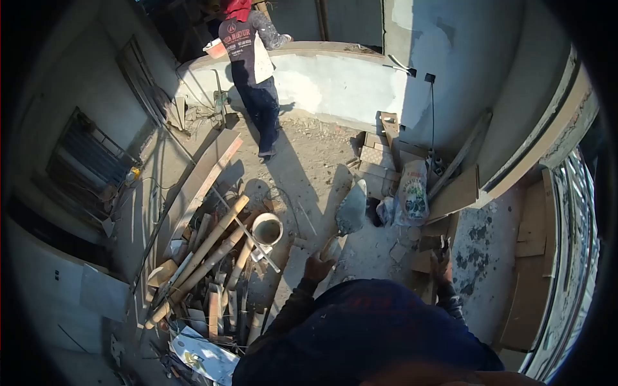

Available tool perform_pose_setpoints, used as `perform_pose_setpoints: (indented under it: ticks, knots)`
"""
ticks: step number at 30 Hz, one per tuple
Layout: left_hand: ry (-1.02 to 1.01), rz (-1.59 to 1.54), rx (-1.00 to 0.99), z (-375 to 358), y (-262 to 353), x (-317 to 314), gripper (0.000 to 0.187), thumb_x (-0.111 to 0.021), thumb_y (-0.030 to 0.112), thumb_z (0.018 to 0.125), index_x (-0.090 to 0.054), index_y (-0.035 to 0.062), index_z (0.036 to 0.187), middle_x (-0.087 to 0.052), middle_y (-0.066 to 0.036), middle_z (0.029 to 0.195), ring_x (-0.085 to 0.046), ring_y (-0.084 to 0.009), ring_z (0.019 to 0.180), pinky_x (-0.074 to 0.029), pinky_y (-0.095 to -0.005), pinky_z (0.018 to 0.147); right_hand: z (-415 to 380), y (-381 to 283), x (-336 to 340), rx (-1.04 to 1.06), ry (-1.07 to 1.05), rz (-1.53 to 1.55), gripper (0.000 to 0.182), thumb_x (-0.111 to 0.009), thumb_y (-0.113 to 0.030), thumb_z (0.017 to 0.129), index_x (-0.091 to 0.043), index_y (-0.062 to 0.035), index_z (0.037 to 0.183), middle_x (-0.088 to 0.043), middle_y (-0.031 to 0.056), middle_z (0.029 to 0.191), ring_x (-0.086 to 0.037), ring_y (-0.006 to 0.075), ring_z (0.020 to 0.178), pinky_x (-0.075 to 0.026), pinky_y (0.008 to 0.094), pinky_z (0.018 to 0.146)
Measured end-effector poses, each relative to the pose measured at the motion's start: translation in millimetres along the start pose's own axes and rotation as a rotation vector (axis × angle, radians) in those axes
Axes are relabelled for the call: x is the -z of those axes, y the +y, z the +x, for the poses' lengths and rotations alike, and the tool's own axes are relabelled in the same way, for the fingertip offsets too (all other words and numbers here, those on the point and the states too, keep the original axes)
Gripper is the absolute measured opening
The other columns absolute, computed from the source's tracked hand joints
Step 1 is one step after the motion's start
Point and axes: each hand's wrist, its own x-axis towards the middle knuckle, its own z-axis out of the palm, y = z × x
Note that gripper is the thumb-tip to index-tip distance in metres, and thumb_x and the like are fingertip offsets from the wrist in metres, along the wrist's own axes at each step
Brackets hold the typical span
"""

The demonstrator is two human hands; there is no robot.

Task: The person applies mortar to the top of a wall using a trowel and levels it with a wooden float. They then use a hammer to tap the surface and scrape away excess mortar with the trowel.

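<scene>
Fingers of the left hand (pixel 317 267) close round a handle; those of the right hand (pixel 442 269) curl by something small and dark, their grip unclear. Near a rough heap of round tan poles and splintery boards (pixel 207 251), a pale round bucket (pixel 253 229) stands seemingly for easy reach, while the grey, mortar-smeared, leaf-shaped metal trowel (pixel 352 209) points forward from the left hand, probably for control.

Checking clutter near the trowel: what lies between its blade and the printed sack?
A crumpled plastic bag beside the printed sack, with a dark patch nearer the trowel blade, in the head view.
</scene>
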Motion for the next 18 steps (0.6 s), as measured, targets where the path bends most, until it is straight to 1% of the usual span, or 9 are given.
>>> perform_pose_setpoints:
  ticks: [1,2,5,6,7,9,12,14,18]
  knots:
    - [0.002,-0.013,0.006,-2,-2,-4,0.065,-0.074,0.046,0.069,-0.062,-0.0053,0.107,-0.066,-0.027,0.096,-0.065,-0.0383,0.093,-0.051,-0.0419,0.078,3,7,4,0.036,-0.013,-0.149,0.076,-0.068,-0.030,0.084,-0.031,-0.0010,0.143,-0.062,0.0243,0.111,-0.063,0.0333,0.100,-0.049,0.0394,0.082]
    - [0.002,-0.021,0.008,0,-10,-10,0.065,-0.074,0.047,0.069,-0.062,-0.0055,0.106,-0.066,-0.027,0.095,-0.065,-0.0386,0.092,-0.051,-0.0419,0.078,21,65,-10,-0.106,-0.047,0.047,0.053,-0.063,-0.029,0.085,-0.045,-0.0012,0.127,-0.063,0.0157,0.084,-0.061,0.0311,0.073,-0.049,0.0408,0.064]
    - [0.049,-0.008,-0.038,8,-15,8,0.066,-0.074,0.047,0.069,-0.062,-0.0057,0.106,-0.066,-0.026,0.094,-0.065,-0.0364,0.090,-0.051,-0.0410,0.077,5,3,-20,-0.023,0.013,-0.151,0.051,-0.062,-0.028,0.084,-0.047,-0.0009,0.125,-0.062,0.0182,0.079,-0.061,0.0329,0.070,-0.049,0.0438,0.062]
    - [0.059,-0.004,-0.031,8,-13,16,0.066,-0.074,0.047,0.069,-0.062,-0.0057,0.106,-0.066,-0.026,0.094,-0.065,-0.0364,0.090,-0.051,-0.0410,0.077,11,37,-38,0.213,0.151,-0.226,0.051,-0.060,-0.027,0.084,-0.046,-0.0017,0.125,-0.063,0.0206,0.079,-0.062,0.0343,0.068,-0.050,0.0451,0.062]
    - [0.076,-0.041,-0.027,8,-7,20,0.064,-0.075,0.046,0.069,-0.062,-0.0058,0.104,-0.066,-0.026,0.093,-0.066,-0.0354,0.090,-0.051,-0.0408,0.076,35,122,-35,0.221,0.145,-0.229,0.051,-0.060,-0.027,0.084,-0.046,-0.0017,0.125,-0.063,0.0206,0.079,-0.062,0.0343,0.068,-0.050,0.0451,0.062]
    - [0.094,-0.074,-0.015,8,-8,28,0.063,-0.075,0.046,0.069,-0.062,-0.0059,0.103,-0.066,-0.025,0.092,-0.066,-0.0345,0.089,-0.051,-0.0405,0.075,58,246,-63,0.017,-0.185,-0.559,0.053,-0.058,-0.026,0.083,-0.043,-0.0025,0.128,-0.065,0.0239,0.092,-0.064,0.0378,0.078,-0.051,0.0464,0.068]
    - [0.081,-0.183,0.004,13,-19,40,0.061,-0.075,0.044,0.069,-0.061,-0.0056,0.101,-0.066,-0.024,0.091,-0.066,-0.0342,0.089,-0.051,-0.0410,0.074,14,139,-41,-0.149,-0.131,-0.475,0.061,-0.056,-0.029,0.084,-0.039,-0.0025,0.136,-0.064,0.0271,0.105,-0.062,0.0411,0.103,-0.050,0.0453,0.087]
    - [0.144,-0.268,-0.148,15,-17,49,0.055,-0.076,0.040,0.070,-0.060,-0.0035,0.100,-0.066,-0.023,0.087,-0.066,-0.0317,0.084,-0.050,-0.0405,0.072,0,135,-35,-0.214,-0.167,-0.499,0.062,-0.056,-0.029,0.084,-0.036,-0.0042,0.138,-0.064,0.0266,0.107,-0.061,0.0417,0.104,-0.049,0.0465,0.088]
    - [0.144,-0.170,-0.064,36,-54,49,0.047,-0.076,0.034,0.070,-0.060,0.0000,0.100,-0.063,-0.019,0.080,-0.062,-0.0254,0.074,-0.050,-0.0371,0.069,-29,162,-23,-0.427,-0.305,-0.709,0.056,-0.056,-0.031,0.083,-0.041,-0.0071,0.131,-0.061,0.0247,0.115,-0.058,0.0437,0.108,-0.049,0.0510,0.087]
